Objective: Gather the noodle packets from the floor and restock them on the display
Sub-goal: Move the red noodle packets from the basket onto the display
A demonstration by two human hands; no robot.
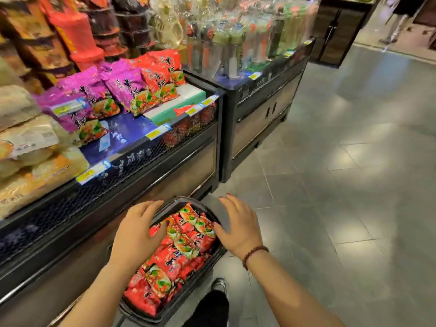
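Grey tiled floor [330, 185] fills the right half of the frame. Along the left runs a black display [132, 166] with a mesh front. Its sloped top is stacked with purple packets [94, 90] and red packets [160, 69] in the upper left. Just right of them a green patch of bare shelf [188, 95] shows, likely the gap my restocking is meant to fill.

At lower centre, on the floor against the display's base, sits a black basket [162, 313] heaped with red noodle packets [184, 246], kept close so each lift is short. My left hand [139, 230] and right hand [238, 225] hang over its far end, one at each side. The fingers are straight and spread, gripping nothing; I judge they are set to scoop a bundle. Whether they touch the packets I cannot tell. A bead bracelet [256, 253] circles my right wrist.
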